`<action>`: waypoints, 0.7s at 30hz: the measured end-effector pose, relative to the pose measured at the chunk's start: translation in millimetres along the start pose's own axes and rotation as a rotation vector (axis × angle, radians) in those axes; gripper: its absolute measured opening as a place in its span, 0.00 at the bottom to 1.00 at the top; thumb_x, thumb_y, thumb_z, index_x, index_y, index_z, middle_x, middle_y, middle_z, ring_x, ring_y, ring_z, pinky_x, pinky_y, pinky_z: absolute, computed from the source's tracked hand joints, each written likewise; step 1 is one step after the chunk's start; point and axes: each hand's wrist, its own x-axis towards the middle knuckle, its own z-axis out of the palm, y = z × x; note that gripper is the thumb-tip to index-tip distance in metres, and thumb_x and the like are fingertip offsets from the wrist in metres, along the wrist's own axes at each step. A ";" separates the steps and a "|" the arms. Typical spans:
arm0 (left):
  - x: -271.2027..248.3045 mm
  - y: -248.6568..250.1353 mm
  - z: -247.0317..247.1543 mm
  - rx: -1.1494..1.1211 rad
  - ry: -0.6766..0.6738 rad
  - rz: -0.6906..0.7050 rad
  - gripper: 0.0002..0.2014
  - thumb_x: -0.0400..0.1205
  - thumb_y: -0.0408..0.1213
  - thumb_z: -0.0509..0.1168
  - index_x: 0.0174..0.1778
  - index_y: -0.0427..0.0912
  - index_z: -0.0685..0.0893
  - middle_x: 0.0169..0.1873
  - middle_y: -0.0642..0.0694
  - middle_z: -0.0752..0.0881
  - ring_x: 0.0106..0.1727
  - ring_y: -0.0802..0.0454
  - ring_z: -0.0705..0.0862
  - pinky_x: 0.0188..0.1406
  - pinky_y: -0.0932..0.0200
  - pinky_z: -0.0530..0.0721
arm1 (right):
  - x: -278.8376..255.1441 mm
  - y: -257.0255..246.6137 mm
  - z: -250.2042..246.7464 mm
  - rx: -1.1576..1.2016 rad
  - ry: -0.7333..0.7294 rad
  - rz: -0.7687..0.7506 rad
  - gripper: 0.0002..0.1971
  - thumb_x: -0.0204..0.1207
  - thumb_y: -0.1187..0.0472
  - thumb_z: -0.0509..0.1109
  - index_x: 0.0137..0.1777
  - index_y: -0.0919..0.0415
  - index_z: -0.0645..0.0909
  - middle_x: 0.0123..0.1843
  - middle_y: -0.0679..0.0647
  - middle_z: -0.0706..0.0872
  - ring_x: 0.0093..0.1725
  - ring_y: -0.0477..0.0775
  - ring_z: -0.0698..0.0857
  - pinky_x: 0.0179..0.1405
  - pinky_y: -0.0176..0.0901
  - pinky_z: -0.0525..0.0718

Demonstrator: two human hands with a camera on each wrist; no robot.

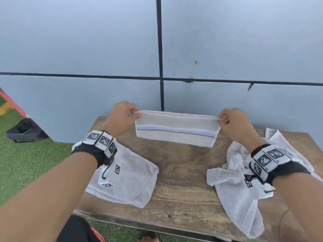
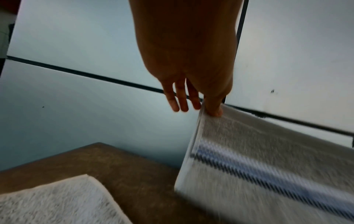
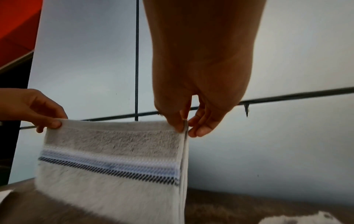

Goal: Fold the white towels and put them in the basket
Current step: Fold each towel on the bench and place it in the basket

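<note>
A grey panelled wall [image 1: 227, 41] with dark seams fills the space behind the grip, and under the grip stands a wooden table [image 1: 183, 194] on green turf [image 1: 26, 163].

Between the two hands hangs the striped towel [image 1: 176, 128], doubled over so its folded edge is on top. Its long axis runs straight from one hand to the other, level and roughly parallel to the wall, and its short side drops downward from the grip toward the tabletop. A blue and dark woven stripe runs along that long axis, below the pinched top edge. The lower edge appears to hang just over the table surface; whether it touches the wood is hard to tell from the blurred wrist views.

The left hand [image 1: 120, 117] pinches the towel's left upper corner between thumb and forefinger, with the other fingers [image 2: 180, 97] straight and spread free of the cloth. The right hand [image 1: 234, 123] pinches the right upper corner in the same way, thumb on the near face and fingertips [image 3: 199, 128] on the far side, loosely curled.

Nearer the person than the grip, under the left wrist, a folded towel [image 1: 132, 180] lies flat on the table. Under the right wrist lies a crumpled towel [image 1: 241, 194], spread loosely and trailing over the near edge of the table. The bare wood between these two lies directly below and in front of the held towel. Off to the left of the grip, a dark object [image 1: 26, 131] sits on the turf by the wall.
</note>
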 end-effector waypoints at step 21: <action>-107.1 5.8 80.1 0.385 -0.355 -0.445 0.18 0.81 0.56 0.63 0.45 0.43 0.85 0.63 0.39 0.77 0.64 0.39 0.74 0.64 0.43 0.73 | -90.0 27.6 38.2 -0.263 -0.349 0.252 0.18 0.75 0.48 0.68 0.27 0.56 0.77 0.37 0.56 0.81 0.48 0.64 0.85 0.53 0.57 0.85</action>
